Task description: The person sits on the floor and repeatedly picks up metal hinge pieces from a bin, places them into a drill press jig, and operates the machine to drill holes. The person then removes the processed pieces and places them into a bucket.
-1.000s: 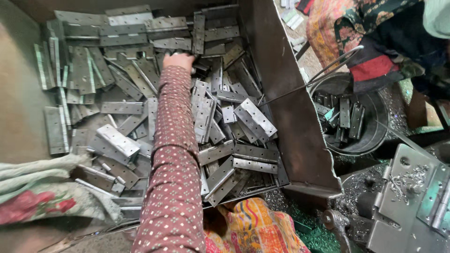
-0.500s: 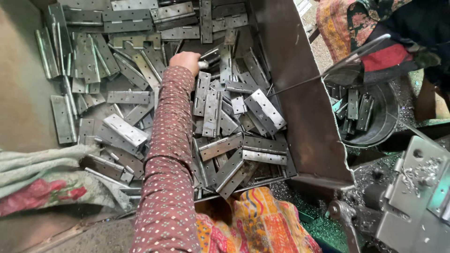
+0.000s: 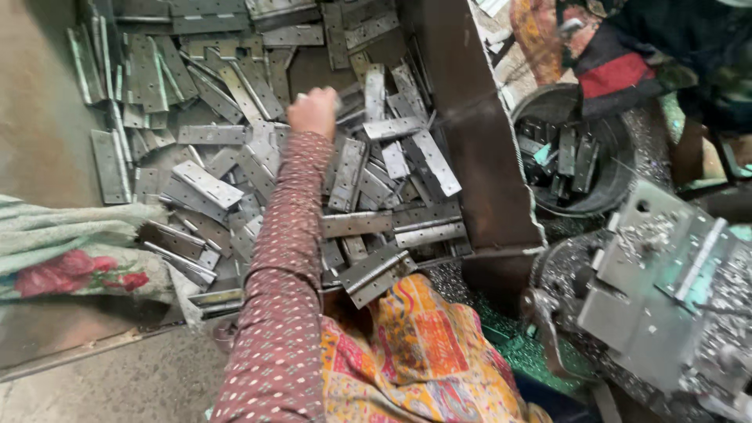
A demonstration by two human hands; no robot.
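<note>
Head view: left hand (image 3: pixel 313 112) reaches out over a big pile of steel butt hinges (image 3: pixel 345 176) lying loose in a brown metal bin (image 3: pixel 470 149). Fingers are curled into a fist, knuckles up; a sliver of pale metal shows at the fingertips, likely one hinge gripped, but the hand's back hides most of it, so can't tell for sure. Sleeve is maroon with white dots (image 3: pixel 286 266). Right hand not in view.

Hinges lie jumbled at all angles, some folded, some open flat, many overlapping. One bright open hinge (image 3: pixel 207 183) sits left of the forearm, another long one (image 3: pixel 435 161) to the right near the bin wall.

Outside the bin: a round dark tub (image 3: pixel 607 184) holding a few more hinges, and a metal jig or machine part (image 3: pixel 666 282) strewn with swarf at lower right. Floral cloth (image 3: pixel 78 251) lies at left.

Risks, judged: stamped edges and corners look sharp, bare skin could get cut when digging into the pile. Interlocked hinges may snag and drag neighbours up, then drop. Leaves can swing shut and pinch fingers.
</note>
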